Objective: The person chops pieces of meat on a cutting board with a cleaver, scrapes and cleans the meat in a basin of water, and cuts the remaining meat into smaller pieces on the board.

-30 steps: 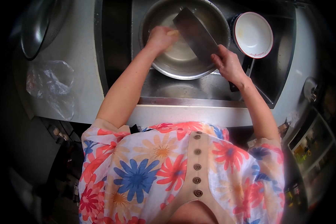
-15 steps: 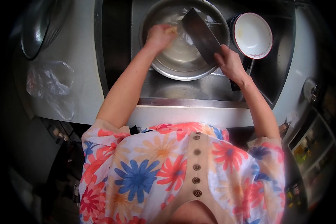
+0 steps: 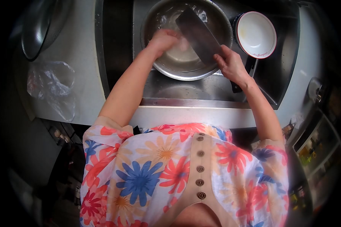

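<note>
A wide metal basin (image 3: 185, 76) of water sits in the sink. My right hand (image 3: 233, 65) is closed around the handle end of a dark cleaver (image 3: 199, 36), whose broad blade slants over the basin, its tip toward the far side. My left hand (image 3: 163, 41) is over the basin's left half, just left of the blade. Its fingers are curled in, and a small pale, blurred shape shows at their tips. I cannot make out what that is. Most of the cleaver's handle is hidden under my right hand.
A white bowl with a red rim (image 3: 256, 34) stands right of the basin, with another dark-patterned rim beneath it. A crumpled clear plastic bag (image 3: 53, 89) lies on the left counter (image 3: 85, 75). Behind it is a mesh strainer (image 3: 36, 34).
The cleaver has shifted slightly left and away from me along with my right hand. My left hand has turned, and the yellowish piece seen at its fingertips is now blurred.
</note>
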### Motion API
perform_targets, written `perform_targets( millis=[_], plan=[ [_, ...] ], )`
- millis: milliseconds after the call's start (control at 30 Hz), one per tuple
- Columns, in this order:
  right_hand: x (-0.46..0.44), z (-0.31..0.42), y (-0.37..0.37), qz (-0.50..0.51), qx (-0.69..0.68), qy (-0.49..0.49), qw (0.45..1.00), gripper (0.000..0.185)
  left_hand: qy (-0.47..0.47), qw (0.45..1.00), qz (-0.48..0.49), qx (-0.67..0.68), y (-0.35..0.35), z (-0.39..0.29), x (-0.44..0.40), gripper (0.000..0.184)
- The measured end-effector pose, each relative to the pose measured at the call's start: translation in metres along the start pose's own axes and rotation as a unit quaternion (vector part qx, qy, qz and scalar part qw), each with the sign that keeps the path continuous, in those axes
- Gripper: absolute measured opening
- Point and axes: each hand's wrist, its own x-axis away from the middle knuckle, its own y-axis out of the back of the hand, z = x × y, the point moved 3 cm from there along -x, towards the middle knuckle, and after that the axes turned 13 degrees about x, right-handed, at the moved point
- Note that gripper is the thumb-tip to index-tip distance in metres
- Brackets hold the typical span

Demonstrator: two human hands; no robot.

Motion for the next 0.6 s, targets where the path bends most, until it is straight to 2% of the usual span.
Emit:
perform_targets(
  millis=[100, 133, 200, 233, 333, 367, 467, 500, 533, 567, 600],
  plan=[
    [-0.003, -0.007, -0.001, -0.044, 0.016, 0.021, 0.999, 0.016, -0.052, 0.997, -0.034, -0.051, -0.004, 0.007, -0.001, 0.049],
    [-0.003, -0.009, 0.0, -0.06, 0.01, 0.022, 0.998, 0.016, -0.083, 0.986, -0.045, -0.141, -0.008, 0.005, 0.0, 0.052],
    [-0.007, -0.014, 0.002, -0.065, 0.007, 0.014, 0.998, 0.017, -0.143, 0.936, -0.064, -0.316, -0.023, 0.002, 0.004, 0.058],
    [-0.008, -0.016, 0.004, -0.067, 0.007, 0.01, 0.998, 0.017, -0.224, 0.884, -0.1, -0.398, -0.035, 0.006, 0.009, 0.067],
    [-0.009, -0.017, 0.007, -0.039, 0.015, -0.037, 0.998, 0.018, -0.151, 0.816, -0.01, -0.558, -0.055, 0.015, -0.004, 0.056],
    [-0.009, -0.016, 0.008, -0.044, 0.017, -0.03, 0.998, 0.019, -0.203, 0.785, -0.023, -0.584, -0.057, 0.019, -0.007, 0.034],
    [-0.004, -0.018, 0.013, -0.051, 0.027, -0.028, 0.998, 0.02, -0.102, 0.935, 0.073, -0.332, -0.042, -0.002, -0.001, 0.02],
    [-0.004, -0.017, 0.016, -0.047, 0.034, -0.033, 0.998, 0.02, -0.028, 0.978, 0.103, -0.181, -0.033, 0.003, -0.004, 0.022],
    [-0.003, -0.017, 0.016, -0.042, 0.039, -0.036, 0.998, 0.021, 0.048, 0.99, 0.127, -0.025, -0.022, 0.008, -0.008, 0.023],
    [-0.003, -0.017, 0.015, -0.041, 0.036, -0.045, 0.998, 0.02, 0.122, 0.973, 0.145, 0.131, -0.014, 0.013, -0.011, 0.024],
    [-0.003, -0.016, 0.014, -0.039, 0.035, -0.052, 0.997, 0.02, 0.126, 0.969, 0.149, 0.152, -0.009, 0.01, -0.01, 0.025]
  ],
)
